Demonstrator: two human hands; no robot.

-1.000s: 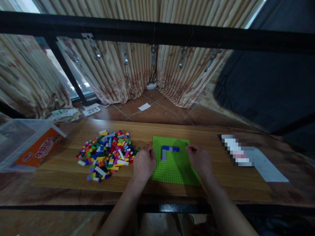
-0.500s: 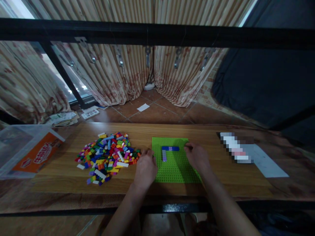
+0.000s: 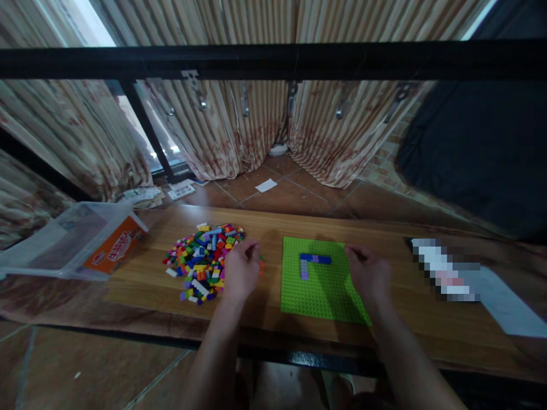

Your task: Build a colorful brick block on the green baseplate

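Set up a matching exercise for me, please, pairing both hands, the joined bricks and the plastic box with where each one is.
Things:
1. left hand
2. right hand
3. blue and purple bricks
4. clear plastic box

Places:
A. on the far part of the green baseplate
B. at the left end of the table
C. at the right edge of the brick pile
D. at the green baseplate's right edge

Pairs: 1-C, 2-D, 3-A, 4-B
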